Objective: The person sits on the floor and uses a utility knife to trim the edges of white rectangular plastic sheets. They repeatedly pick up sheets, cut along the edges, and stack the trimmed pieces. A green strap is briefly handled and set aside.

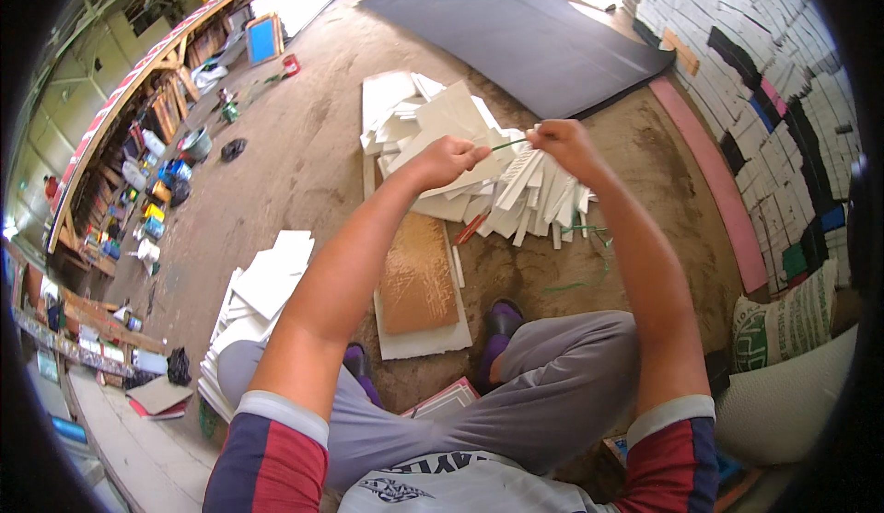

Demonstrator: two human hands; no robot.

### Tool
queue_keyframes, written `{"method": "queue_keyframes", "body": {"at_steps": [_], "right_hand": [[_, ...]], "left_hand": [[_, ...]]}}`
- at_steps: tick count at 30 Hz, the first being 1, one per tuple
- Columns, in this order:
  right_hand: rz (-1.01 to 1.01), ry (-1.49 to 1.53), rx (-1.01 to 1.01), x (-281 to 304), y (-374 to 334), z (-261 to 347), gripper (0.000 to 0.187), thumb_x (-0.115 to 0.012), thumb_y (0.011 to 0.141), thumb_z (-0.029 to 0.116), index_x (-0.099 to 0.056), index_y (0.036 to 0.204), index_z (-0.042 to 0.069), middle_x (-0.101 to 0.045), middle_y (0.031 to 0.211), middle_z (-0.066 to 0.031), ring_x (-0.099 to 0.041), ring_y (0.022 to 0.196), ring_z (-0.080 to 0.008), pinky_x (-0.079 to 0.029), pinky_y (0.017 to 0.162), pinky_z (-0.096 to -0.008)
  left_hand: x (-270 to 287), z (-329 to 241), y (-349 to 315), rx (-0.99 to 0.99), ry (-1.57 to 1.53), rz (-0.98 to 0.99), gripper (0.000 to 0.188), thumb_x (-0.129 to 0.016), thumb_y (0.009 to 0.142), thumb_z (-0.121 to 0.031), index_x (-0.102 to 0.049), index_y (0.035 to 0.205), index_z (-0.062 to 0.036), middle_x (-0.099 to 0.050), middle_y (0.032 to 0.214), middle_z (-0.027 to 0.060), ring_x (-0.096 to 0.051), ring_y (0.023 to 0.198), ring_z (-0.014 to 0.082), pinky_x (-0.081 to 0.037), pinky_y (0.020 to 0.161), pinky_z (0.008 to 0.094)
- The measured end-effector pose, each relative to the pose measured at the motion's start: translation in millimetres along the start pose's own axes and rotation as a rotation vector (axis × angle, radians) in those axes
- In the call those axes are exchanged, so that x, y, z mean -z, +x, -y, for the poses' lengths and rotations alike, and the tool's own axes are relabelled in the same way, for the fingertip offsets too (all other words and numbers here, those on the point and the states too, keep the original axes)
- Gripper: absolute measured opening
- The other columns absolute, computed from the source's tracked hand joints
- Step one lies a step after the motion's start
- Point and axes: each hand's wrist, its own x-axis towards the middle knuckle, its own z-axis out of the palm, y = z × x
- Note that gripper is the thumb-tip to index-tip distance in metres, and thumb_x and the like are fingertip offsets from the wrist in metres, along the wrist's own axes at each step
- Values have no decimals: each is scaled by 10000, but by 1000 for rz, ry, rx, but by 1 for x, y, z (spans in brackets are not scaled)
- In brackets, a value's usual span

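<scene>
A thin green string runs nearly straight between my two hands. One end is pinched in the closed fingers of my left hand. My right hand, a little farther right and higher, is closed on the other end. Under and beyond both hands lies a loose heap of white foam sheets and strips. In front of my feet is a worn brown board lying on a white sheet. A red tool-like item, too small to make out, rests at the heap's near edge.
More green string trails on the floor to the right. White sheets are stacked by my left knee. A large dark grey sheet lies beyond the heap. At right are a wall of stacked foam, a pink strip and a sack.
</scene>
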Motion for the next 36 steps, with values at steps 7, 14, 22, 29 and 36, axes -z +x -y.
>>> {"method": "queue_keyframes", "body": {"at_steps": [7, 14, 22, 29, 36], "right_hand": [[-201, -190, -127, 16, -5, -71, 365, -713, 933, 312, -725, 997, -47, -725, 926, -240, -689, 824, -282, -520, 779, -427], [-617, -566, -291, 84, -18, -129, 345, -687, 948, 334, -750, 1031, 6, -742, 892, -208, -709, 848, -363, -505, 733, -459], [-657, -641, -741, 105, -48, -182, 363, -579, 1008, 355, -744, 1015, 32, -739, 977, -195, -699, 942, -390, -511, 761, -505], [104, -947, -492, 32, -19, -185, 374, -703, 865, 337, -756, 1109, 59, -744, 1075, -200, -718, 1021, -368, -566, 863, -463], [590, -964, -362, -151, 12, -138, 428, -747, 816, 393, -734, 1183, 175, -731, 1182, -127, -683, 1139, -324, -552, 936, -508]], "left_hand": [[-18, 150, -91, 261, -294, 97, 494, -587, 1027, -536, -624, 805, -97, -516, 695, -25, -448, 591, 92, -379, 530, 269], [36, 195, -144, 385, -190, -31, 524, -692, 939, -598, -628, 717, -128, -515, 638, -35, -422, 568, 80, -360, 515, 295], [142, 129, -122, 108, 197, -562, 520, -746, 906, -543, -601, 648, -116, -529, 576, -9, -459, 529, 120, -407, 547, 350], [66, 266, -137, 550, 414, 31, 281, -771, 833, -364, -778, 849, -84, -760, 837, 86, -692, 739, 240, -533, 710, 413], [-40, 325, -201, 1024, 777, 732, 348, -861, 702, -278, -824, 1026, -160, -768, 1165, 58, -710, 1125, 244, -559, 918, 415]]}}
